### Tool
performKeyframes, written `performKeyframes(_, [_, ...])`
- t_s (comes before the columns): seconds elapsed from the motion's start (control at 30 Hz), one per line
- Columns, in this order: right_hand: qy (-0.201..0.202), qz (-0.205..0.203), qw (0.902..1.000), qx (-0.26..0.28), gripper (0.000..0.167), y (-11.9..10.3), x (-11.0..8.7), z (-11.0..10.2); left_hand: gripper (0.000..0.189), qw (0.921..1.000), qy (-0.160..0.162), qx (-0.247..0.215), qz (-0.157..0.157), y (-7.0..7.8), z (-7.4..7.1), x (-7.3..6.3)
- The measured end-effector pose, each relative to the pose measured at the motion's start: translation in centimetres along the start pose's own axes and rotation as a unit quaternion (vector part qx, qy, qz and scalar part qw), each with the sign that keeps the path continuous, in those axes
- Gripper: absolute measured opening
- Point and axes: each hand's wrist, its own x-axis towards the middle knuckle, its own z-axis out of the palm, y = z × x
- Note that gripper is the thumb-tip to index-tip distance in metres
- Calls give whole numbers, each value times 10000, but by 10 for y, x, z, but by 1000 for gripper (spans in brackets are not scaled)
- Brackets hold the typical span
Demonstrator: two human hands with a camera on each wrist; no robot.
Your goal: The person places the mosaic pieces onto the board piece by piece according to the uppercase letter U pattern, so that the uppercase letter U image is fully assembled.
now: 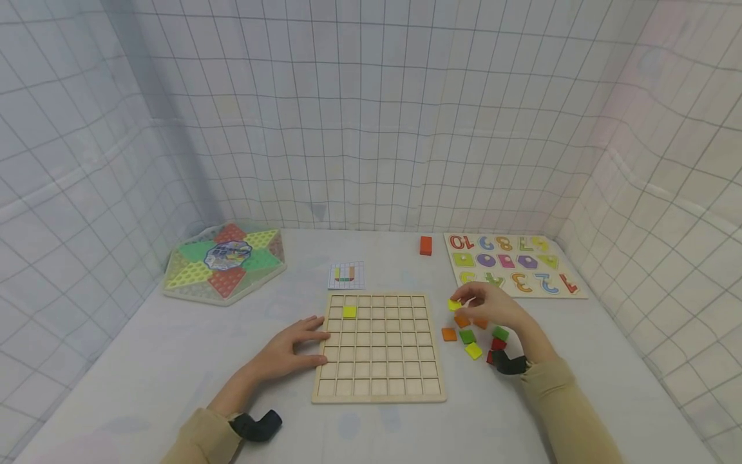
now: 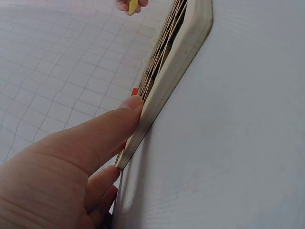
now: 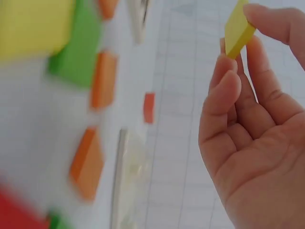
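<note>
My right hand point(image 1: 493, 306) pinches a yellow square tile point(image 3: 238, 31) between thumb and fingertips, above loose tiles to the right of the wooden grid board point(image 1: 379, 354). These include an orange tile point(image 1: 449, 334), a green tile point(image 1: 467, 336) and a yellow tile point(image 1: 473, 350); dark red ones lie partly hidden by the right wrist. Another yellow tile point(image 1: 350, 312) sits in a cell near the board's far left corner. At the board's left edge, my left hand point(image 1: 284, 348) touches the rim with extended fingers and thumb point(image 2: 109, 129).
Behind the board lies a small card point(image 1: 346, 275) with a coloured grid pattern. A red block point(image 1: 426, 245) lies farther back. A number and shape puzzle point(image 1: 516, 263) is at the back right, a star-patterned game board point(image 1: 226, 263) at the back left. Grid-patterned cloth walls point(image 1: 371, 129) surround the table.
</note>
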Motion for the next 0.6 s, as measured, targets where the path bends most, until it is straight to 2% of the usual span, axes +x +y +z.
performKeyframes(0.2, [203,-467,9984,239,31,-29,32,20,51,10000,-3,-18,-23,1,0,0])
performKeyframes(0.4, [38,-671,9965,499,35,-52,64,51,51,10000,10,-57,-2,1,0,-1])
performKeyframes(0.6, [-280,-869,9947,466,34,-69,88,85,50,10000,28,-51,63,1,0,-1])
